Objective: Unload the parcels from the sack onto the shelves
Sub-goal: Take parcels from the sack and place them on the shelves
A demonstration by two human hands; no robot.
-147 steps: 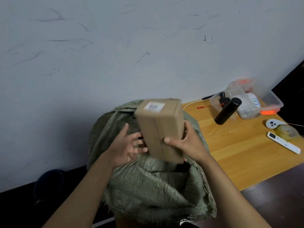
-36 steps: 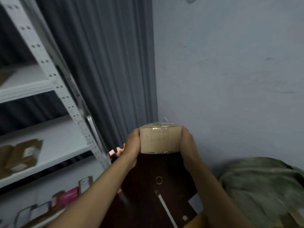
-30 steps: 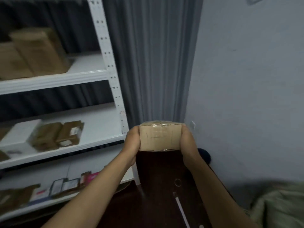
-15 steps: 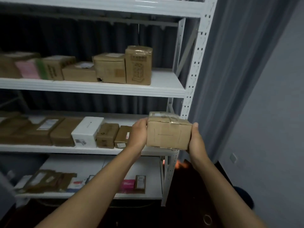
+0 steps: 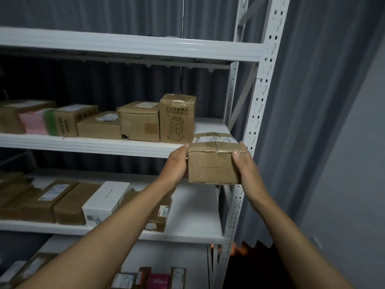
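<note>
I hold a brown cardboard parcel [image 5: 212, 163] with a white label on its taped top, in front of the right end of the white rack's middle shelf [image 5: 91, 145]. My left hand [image 5: 177, 163] grips its left side and my right hand [image 5: 243, 163] grips its right side, thumb over the top edge. The parcel hangs at the shelf's front edge, just right of a tall printed box [image 5: 177, 118]. The sack is out of view.
Several cardboard parcels line the middle shelf up to the tall box; bare shelf lies right of it. The lower shelf [image 5: 187, 236] carries brown parcels and a white box [image 5: 106, 202]. A perforated upright [image 5: 258, 113] stands right of the parcel, grey curtain behind.
I have stepped closer to the rack and raised the parcel from the lower shelf's level up to the middle shelf's front edge. Both hands keep their grip.
</note>
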